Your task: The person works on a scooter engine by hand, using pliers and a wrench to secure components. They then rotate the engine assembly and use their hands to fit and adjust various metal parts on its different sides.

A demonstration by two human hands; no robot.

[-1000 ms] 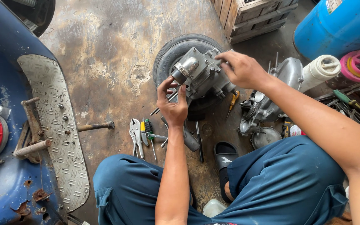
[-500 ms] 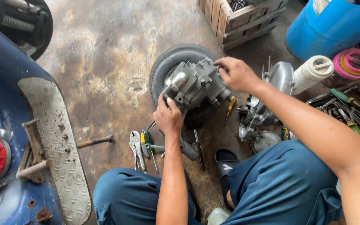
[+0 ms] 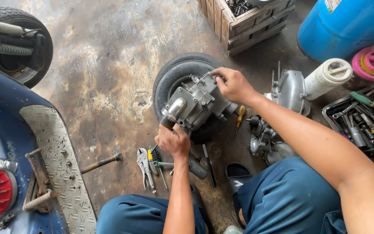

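Observation:
A grey metal engine block rests on a small black tyre lying flat on the stained concrete floor. My left hand grips the block's near lower corner, just under its rounded silver pipe end. My right hand is closed on the block's far upper edge, fingers curled over the top. Both forearms reach in from the bottom and right. My knees in blue trousers frame the near side.
Locking pliers, screwdrivers and a hammer lie near my left knee. Engine covers, a white roll and a tool tray sit right. A wooden crate and blue drum stand behind; a blue scooter body left.
The view has shifted so everything sits lower in frame. Both hands stay on the engine block; the right hand has slid along its top edge and the block appears slightly turned.

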